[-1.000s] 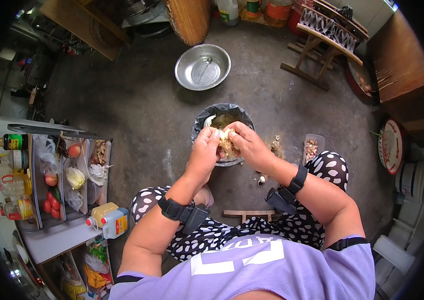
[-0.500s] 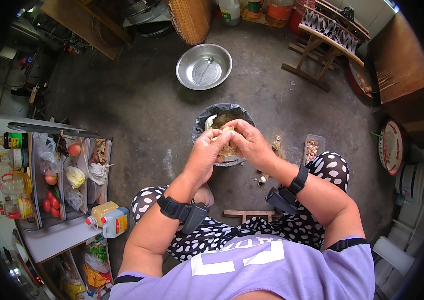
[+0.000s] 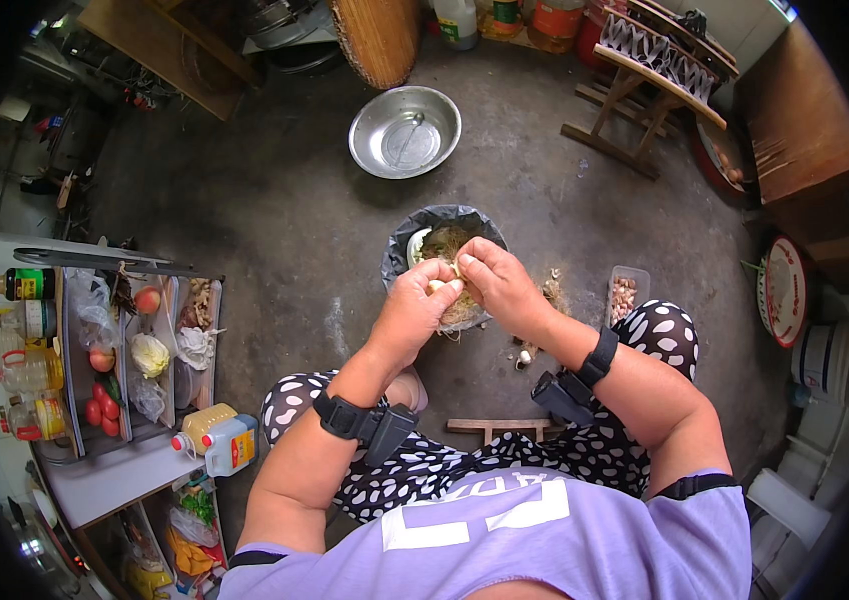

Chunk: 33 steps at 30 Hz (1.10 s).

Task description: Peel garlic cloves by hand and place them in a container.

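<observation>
Left hand (image 3: 415,306) and right hand (image 3: 497,288) meet above the bin (image 3: 400,243), fingertips clamped on garlic (image 3: 436,286). The bin contains fibrous scraps (image 3: 447,240); the tub (image 3: 631,270) contains cloves (image 3: 623,295).

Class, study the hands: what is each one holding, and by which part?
The left hand and right hand pinch pale garlic between their fingertips; which part is gripped cannot be told.

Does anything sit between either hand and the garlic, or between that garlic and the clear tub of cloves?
Nothing visible separates the left hand or right hand from the pale garlic they hold. Toward the clear tub, the right hand stands between, with garlic scraps on the floor beyond it.
</observation>
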Each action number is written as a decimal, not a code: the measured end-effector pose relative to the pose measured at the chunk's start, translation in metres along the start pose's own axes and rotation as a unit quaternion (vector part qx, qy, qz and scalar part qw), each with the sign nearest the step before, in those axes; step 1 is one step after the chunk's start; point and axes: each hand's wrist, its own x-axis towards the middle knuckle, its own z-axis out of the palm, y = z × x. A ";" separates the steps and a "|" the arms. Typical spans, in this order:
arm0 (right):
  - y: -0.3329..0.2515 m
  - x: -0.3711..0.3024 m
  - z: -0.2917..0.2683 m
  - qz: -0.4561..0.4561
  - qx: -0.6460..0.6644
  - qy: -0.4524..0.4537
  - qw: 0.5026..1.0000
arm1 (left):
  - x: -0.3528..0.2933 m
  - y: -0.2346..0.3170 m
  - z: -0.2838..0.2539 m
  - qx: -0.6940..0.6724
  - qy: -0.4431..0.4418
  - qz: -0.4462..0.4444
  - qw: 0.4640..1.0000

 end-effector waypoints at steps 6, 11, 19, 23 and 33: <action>0.000 0.003 0.002 0.023 0.034 0.019 0.999 | 0.002 0.007 0.001 -0.255 -0.052 -0.034 0.965; 0.026 0.013 -0.007 -0.086 -0.231 0.147 0.958 | 0.000 0.006 -0.002 -0.056 -0.004 0.015 0.998; 0.003 0.005 -0.001 0.000 -0.051 0.028 0.998 | 0.007 -0.004 -0.006 0.124 0.109 0.054 0.985; 0.000 0.000 0.001 -0.012 -0.055 0.037 0.998 | 0.005 0.000 0.002 0.064 0.068 0.012 0.996; 0.004 0.000 0.003 -0.021 0.000 0.018 1.000 | 0.005 0.002 -0.001 -0.151 0.023 -0.021 0.988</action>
